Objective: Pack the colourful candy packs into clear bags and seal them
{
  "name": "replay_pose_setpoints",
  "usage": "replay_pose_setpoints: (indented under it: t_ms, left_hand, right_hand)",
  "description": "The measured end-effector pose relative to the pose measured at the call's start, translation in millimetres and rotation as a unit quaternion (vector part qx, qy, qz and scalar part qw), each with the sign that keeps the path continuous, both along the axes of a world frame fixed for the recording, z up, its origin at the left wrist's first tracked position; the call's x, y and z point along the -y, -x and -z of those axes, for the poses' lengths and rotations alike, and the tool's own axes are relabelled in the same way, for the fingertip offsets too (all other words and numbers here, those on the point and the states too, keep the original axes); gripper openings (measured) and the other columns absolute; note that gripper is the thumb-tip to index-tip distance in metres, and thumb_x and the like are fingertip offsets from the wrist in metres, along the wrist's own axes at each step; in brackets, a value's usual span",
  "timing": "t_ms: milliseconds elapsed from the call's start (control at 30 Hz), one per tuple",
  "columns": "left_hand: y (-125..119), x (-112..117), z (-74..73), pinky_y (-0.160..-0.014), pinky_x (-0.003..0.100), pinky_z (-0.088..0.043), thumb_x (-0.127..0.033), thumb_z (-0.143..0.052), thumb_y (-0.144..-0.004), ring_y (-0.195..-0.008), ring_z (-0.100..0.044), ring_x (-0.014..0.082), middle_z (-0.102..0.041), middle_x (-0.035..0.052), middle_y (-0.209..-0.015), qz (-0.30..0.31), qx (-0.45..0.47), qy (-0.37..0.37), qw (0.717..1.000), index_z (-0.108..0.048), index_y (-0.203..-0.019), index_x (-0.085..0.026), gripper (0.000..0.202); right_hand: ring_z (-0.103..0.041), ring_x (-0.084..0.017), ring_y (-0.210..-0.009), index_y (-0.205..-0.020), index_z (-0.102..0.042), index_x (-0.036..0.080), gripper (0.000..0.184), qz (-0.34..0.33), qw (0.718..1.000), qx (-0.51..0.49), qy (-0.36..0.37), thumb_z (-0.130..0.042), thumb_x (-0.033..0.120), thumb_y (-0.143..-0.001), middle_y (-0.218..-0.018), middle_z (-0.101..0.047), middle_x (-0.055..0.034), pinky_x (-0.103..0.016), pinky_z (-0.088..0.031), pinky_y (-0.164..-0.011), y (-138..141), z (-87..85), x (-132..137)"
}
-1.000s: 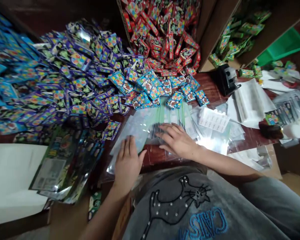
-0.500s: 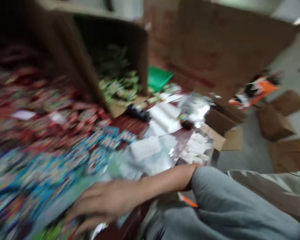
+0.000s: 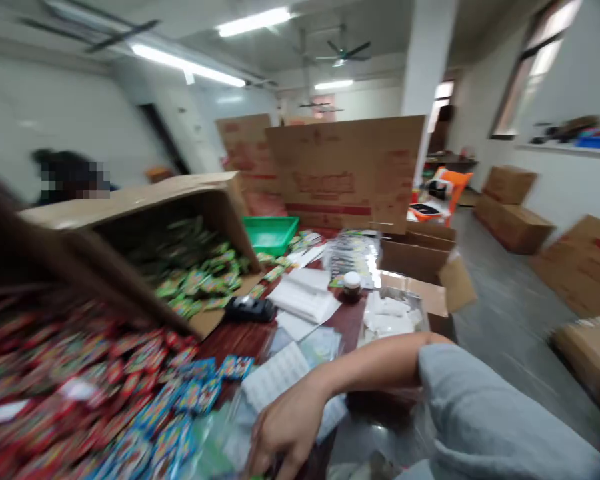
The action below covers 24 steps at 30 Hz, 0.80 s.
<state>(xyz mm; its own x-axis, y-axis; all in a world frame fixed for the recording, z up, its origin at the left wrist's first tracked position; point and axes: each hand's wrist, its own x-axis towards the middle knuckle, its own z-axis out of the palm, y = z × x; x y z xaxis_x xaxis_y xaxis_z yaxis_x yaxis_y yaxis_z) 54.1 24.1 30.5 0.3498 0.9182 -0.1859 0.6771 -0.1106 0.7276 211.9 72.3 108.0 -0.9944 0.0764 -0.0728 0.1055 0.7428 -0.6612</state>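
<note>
My right hand (image 3: 285,430) rests at the bottom middle on a heap of clear plastic bags (image 3: 280,377), wrist bent and fingers pointing down. The fingertips run off the frame edge and are blurred, so I cannot tell whether they grip anything. A grey sleeve (image 3: 480,413) covers the upper arm. Just left of the hand lie blue packets (image 3: 180,407), and beyond them a big pile of red packets (image 3: 55,387). My left hand is out of view.
A tipped cardboard box (image 3: 130,200) spills green packets (image 3: 200,280). Behind are a green tray (image 3: 270,233), a black device (image 3: 253,308), a small jar (image 3: 351,285) and upright cardboard sheets (image 3: 345,173). Cartons (image 3: 513,213) stand on the floor at right. Another person (image 3: 65,177) is at far left.
The view has swung up and to the right, from the table top to the room. My left hand has left the picture; my right hand stays on the clear bags.
</note>
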Motion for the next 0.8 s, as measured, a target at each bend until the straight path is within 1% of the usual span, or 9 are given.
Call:
replay_pose_setpoints:
  t_ms: [100, 167, 267, 367, 433, 500, 567, 633, 800]
  left_hand:
    - [43.7, 72.5, 8.2, -0.091, 0.053, -0.069, -0.056, -0.092, -0.059, -0.111, -0.082, 0.0412, -0.086, 0.0072, -0.112, -0.114, 0.088, 0.085, 0.986, -0.073, -0.139, -0.043, 0.083]
    - [51.2, 111.6, 6.6, -0.104, 0.050, -0.064, -0.057, -0.088, -0.070, -0.113, -0.081, 0.0365, -0.085, 0.0136, -0.118, -0.173, 0.211, 0.125, 0.954, -0.076, -0.133, -0.028, 0.070]
    - [58.7, 132.7, 2.1, -0.106, 0.046, -0.062, -0.051, -0.084, -0.080, -0.107, -0.080, 0.0323, -0.085, 0.0141, -0.113, -0.259, 0.329, 0.077, 0.905, -0.081, -0.112, -0.021, 0.044]
    - [79.6, 144.2, 1.2, -0.093, 0.043, -0.063, -0.050, -0.082, -0.081, -0.094, -0.078, 0.0313, -0.085, 0.0096, -0.096, -0.399, 0.299, -0.027, 0.866, -0.083, -0.094, -0.020, 0.032]
    - [89.9, 157.5, 2.8, -0.087, 0.042, -0.063, -0.052, -0.082, -0.081, -0.088, -0.077, 0.0302, -0.084, 0.0081, -0.091, -0.480, 0.270, -0.075, 0.832, -0.084, -0.091, -0.020, 0.034]
    - [93.3, 170.3, 7.4, -0.081, 0.039, -0.062, -0.053, -0.083, -0.079, -0.082, -0.075, 0.0279, -0.083, 0.0077, -0.086, -0.538, 0.259, -0.105, 0.795, -0.082, -0.088, -0.018, 0.036]
    - [92.0, 178.4, 15.2, -0.075, 0.036, -0.060, -0.053, -0.087, -0.075, -0.076, -0.074, 0.0252, -0.082, 0.0074, -0.082, -0.579, 0.262, -0.122, 0.763, -0.081, -0.086, -0.017, 0.038]
    - [89.1, 181.3, 24.0, -0.071, 0.034, -0.059, -0.053, -0.091, -0.071, -0.073, -0.073, 0.0230, -0.082, 0.0070, -0.082, -0.607, 0.277, -0.132, 0.734, -0.080, -0.086, -0.016, 0.041]
    - [83.0, 184.8, 32.7, -0.079, 0.032, -0.061, -0.052, -0.097, -0.066, -0.080, -0.075, 0.0215, -0.084, 0.0073, -0.091, -0.613, 0.345, -0.139, 0.697, -0.080, -0.094, -0.016, 0.049]
  right_hand:
    - [-0.082, -0.024, -0.118, -0.093, -0.078, 0.017, 0.018, 0.000, 0.998, 0.035, -0.060, -0.087, 0.032, -0.094, -0.118, -0.087, -0.0120, -0.037, -0.044, -0.128, -5.1, 3.7, 29.7]
    - [-0.081, -0.025, -0.123, -0.104, -0.078, 0.018, 0.016, 0.041, 0.998, -0.019, -0.047, -0.080, 0.033, -0.101, -0.138, -0.081, -0.0126, -0.048, -0.034, -0.137, -5.1, 11.8, 39.1]
    - [-0.068, -0.028, -0.145, -0.107, -0.079, 0.023, 0.015, 0.110, 0.984, -0.140, -0.020, -0.068, 0.032, -0.108, -0.151, -0.073, -0.0141, -0.054, -0.030, -0.139, 11.6, 36.5, 36.7]
    - [-0.055, -0.033, -0.158, -0.133, -0.071, 0.025, 0.036, 0.240, 0.938, -0.250, 0.004, -0.070, 0.047, -0.104, -0.164, -0.060, -0.0184, -0.060, -0.041, -0.133, 50.1, 68.0, 45.2]
    - [-0.068, -0.033, -0.142, -0.143, -0.062, 0.022, 0.055, 0.307, 0.915, -0.251, 0.079, -0.069, 0.058, -0.102, -0.153, -0.067, -0.0208, -0.054, -0.059, -0.115, 76.9, 82.6, 63.6]
    - [-0.080, -0.030, -0.107, -0.132, -0.064, 0.021, 0.052, 0.298, 0.926, -0.175, 0.152, -0.062, 0.065, -0.104, -0.122, -0.080, -0.0159, -0.044, -0.066, -0.091, 97.8, 88.7, 85.9]
    - [-0.078, -0.028, -0.086, -0.114, -0.067, 0.021, 0.049, 0.270, 0.943, -0.096, 0.170, -0.054, 0.067, -0.106, -0.096, -0.080, -0.0106, -0.039, -0.061, -0.078, 111.7, 89.4, 105.8]
    - [-0.077, -0.028, -0.086, -0.107, -0.067, 0.022, 0.050, 0.272, 0.947, -0.074, 0.156, -0.047, 0.068, -0.107, -0.090, -0.079, -0.0091, -0.037, -0.055, -0.078, 120.3, 89.8, 120.2]
    - [-0.064, -0.021, -0.069, -0.087, -0.057, 0.025, 0.053, 0.327, 0.922, -0.150, 0.145, -0.038, 0.071, -0.107, -0.072, -0.065, -0.0002, -0.029, -0.046, -0.066, 129.8, 101.4, 131.3]
